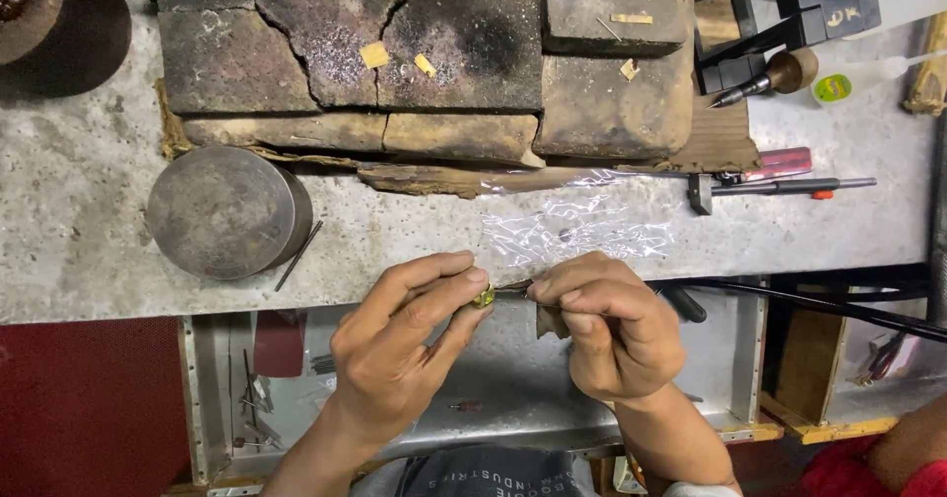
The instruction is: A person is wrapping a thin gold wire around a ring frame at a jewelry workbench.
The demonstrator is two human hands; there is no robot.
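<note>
My left hand [400,344] pinches a small yellow-gold ring [483,298] between thumb and forefinger, just in front of the bench edge. My right hand [607,324] grips a thin dark metal tool [513,291] whose tip touches the ring. Both hands hover over a metal catch tray [503,389] below the grey workbench [89,250].
Charred, cracked soldering blocks [424,43] with small gold scraps lie at the back. A round steel block [225,211] stands at left, clear plastic film [572,226] in the middle, a sliding caliper [779,186] and a wooden-handled tool [779,73] at right. Another person's arm [908,453] shows bottom right.
</note>
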